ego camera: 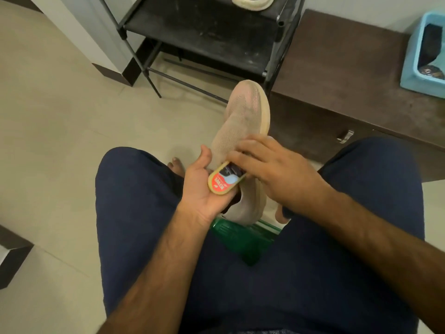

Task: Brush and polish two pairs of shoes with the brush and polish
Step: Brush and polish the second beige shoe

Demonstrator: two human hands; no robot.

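A black shoe rack (212, 32) fills the upper middle of the frame, with a brown cabinet (349, 75) to its right and a blue basket (409, 68) in the upper right corner. At the centre a beige shoe (243, 116) is held off the floor, toe toward the rack. The right hand (277, 169) curls its fingers, close together, over the shoe's middle. Just left, the left hand (199, 189) lies palm up and clasps the small oval polish (224, 182) against the shoe's side, thumb raised.

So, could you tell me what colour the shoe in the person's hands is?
The shoe is beige with a pinkish toe; head view.
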